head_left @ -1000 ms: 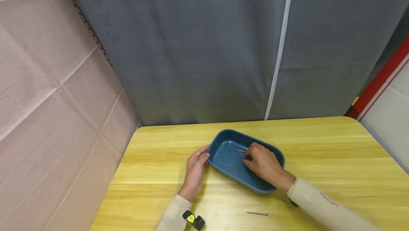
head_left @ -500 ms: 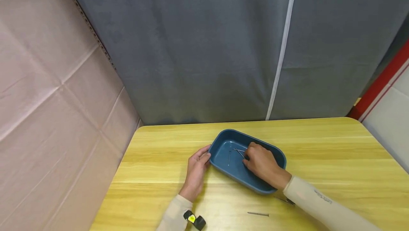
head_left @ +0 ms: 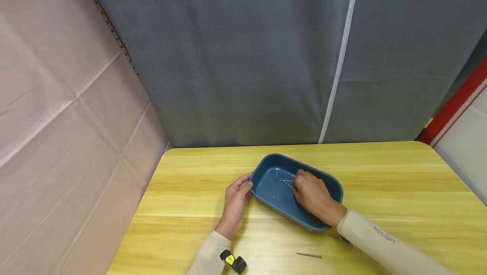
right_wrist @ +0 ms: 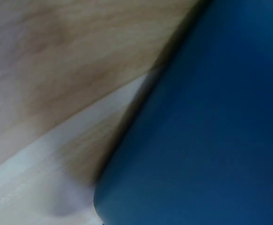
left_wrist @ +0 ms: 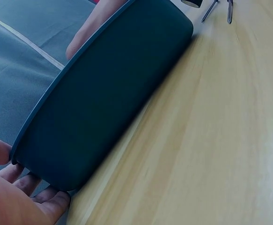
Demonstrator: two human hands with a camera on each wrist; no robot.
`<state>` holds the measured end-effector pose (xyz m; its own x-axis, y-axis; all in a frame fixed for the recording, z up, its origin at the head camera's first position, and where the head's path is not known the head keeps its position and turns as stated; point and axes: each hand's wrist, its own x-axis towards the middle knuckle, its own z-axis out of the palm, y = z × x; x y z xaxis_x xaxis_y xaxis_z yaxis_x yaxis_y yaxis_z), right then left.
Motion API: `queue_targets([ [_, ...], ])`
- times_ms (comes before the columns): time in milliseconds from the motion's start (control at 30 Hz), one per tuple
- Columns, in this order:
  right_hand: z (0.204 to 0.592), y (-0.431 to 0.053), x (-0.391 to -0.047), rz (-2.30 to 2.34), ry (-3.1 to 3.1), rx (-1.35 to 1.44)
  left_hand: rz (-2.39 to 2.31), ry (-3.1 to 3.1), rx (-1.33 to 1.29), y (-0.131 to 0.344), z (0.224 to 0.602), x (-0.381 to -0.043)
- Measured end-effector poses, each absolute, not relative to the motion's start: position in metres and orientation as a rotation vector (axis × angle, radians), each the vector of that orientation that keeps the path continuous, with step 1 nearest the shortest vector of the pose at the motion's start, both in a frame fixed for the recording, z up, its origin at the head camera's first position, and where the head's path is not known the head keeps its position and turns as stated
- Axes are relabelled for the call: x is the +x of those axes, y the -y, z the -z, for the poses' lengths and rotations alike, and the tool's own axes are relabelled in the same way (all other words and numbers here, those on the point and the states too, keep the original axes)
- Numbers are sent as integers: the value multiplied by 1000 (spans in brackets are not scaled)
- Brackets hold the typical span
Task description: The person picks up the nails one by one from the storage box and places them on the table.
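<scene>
Tray: the blue tray (head_left: 262, 184) sat on the wooden table (head_left: 171, 190), set at a slant from far left to near right.
Left hand: the left hand (head_left: 233, 205) held the tray's left end, thumb at the rim and the other fingers against the outside of the wall below it.
Right hand: the right hand (head_left: 313, 194) reached into the right half of the tray with its fingers curled; its fingertips were hidden, so whether they pinched anything could not be told.
Nails in the tray: one nail (head_left: 275, 188) lay apart on the left part of the floor; two more, a far nail (head_left: 288, 181) and a near nail (head_left: 287, 184), met at their left ends and ran rightward to the curled fingers.
Nails on the table: one nail (head_left: 309, 255) lay on the near side of the tray; another nail (head_left: 341, 240) lay farther right, partly covered by the right sleeve (head_left: 380, 241).
Left cuff: a black device (head_left: 233, 261) with a yellow label was at the left sleeve (head_left: 208, 251).
Backdrop: a grey curtain (head_left: 236, 55) hung behind the table's far edge.
</scene>
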<state>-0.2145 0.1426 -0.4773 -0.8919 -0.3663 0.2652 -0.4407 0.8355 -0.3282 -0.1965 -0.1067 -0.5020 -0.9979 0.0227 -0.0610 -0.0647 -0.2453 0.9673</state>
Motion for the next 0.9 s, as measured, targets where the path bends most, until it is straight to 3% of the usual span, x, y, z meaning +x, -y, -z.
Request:
queue_targets([
  [900,461,-152,-189,-1169,2684,570,-2428,-1901,-49,106,501,-195],
])
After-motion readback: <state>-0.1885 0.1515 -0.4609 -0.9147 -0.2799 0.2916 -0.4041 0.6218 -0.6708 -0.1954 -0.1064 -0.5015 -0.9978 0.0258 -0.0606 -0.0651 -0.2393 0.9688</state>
